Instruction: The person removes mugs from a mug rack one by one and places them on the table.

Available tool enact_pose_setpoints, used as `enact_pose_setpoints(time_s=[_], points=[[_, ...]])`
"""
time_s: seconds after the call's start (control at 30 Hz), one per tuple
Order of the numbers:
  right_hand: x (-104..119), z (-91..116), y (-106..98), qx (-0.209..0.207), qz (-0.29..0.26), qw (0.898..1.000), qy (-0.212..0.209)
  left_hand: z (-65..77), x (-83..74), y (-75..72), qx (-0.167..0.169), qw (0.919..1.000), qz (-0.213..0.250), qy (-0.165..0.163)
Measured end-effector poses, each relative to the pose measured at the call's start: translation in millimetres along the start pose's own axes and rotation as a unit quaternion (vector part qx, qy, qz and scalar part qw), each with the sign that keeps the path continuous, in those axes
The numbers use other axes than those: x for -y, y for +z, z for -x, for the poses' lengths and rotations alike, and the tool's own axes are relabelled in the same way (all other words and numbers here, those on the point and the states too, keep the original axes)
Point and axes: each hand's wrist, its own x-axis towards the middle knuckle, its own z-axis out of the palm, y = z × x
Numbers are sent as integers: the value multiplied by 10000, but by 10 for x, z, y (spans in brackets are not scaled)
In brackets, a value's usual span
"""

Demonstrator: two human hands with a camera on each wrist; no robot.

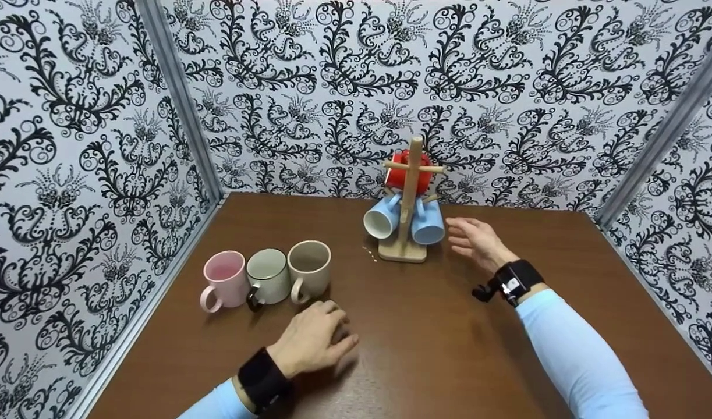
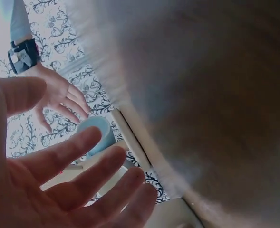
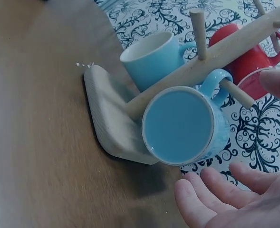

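Over on the right, the right hand (image 1: 478, 238) sits just beside the right blue mug (image 1: 428, 227), fingers stretched and slightly apart, thumb away from them, nothing in the grasp. That mug hangs by its handle, a peg of the wooden mug stand (image 1: 410, 195) running through the loop, as the right wrist view shows nicely. Across the post hangs the left blue mug (image 1: 387, 214), mouth tipped to the left and near side, pale inside. Higher up, behind the post, there's the red mug (image 1: 397, 179).

Down to the near left now: the left hand (image 1: 312, 337) is low over the counter (image 1: 425, 331), palm empty, fingers loosely bent and a little apart, thumb out to the right. Its fingertips are right by the beige mug (image 1: 316, 279); whether they touch it, I can't tell. That mug stands upright at the right end of a row of three, with the pale black-handled mug (image 1: 274, 288) in the middle and the pink mug (image 1: 233, 291) at the left end, all handles towards the near side. Little white bits (image 1: 370, 254) lie just left of the stand's base.
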Motion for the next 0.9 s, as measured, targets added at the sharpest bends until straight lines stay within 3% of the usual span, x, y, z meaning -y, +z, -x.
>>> enact_pose_setpoints(time_s=[0.23, 0.5, 0.9], points=[[-5, -95, -14, 4, -97, 9996, 265, -15, -56, -47, 421, 9991, -7, 91], [22, -274, 21, -40, -654, 9972, 352, -36, -144, -60, 611, 9976, -77, 324], [-15, -463, 202, -398, -999, 9921, 642, -11, -374, -138, 850, 9932, -19, 796]])
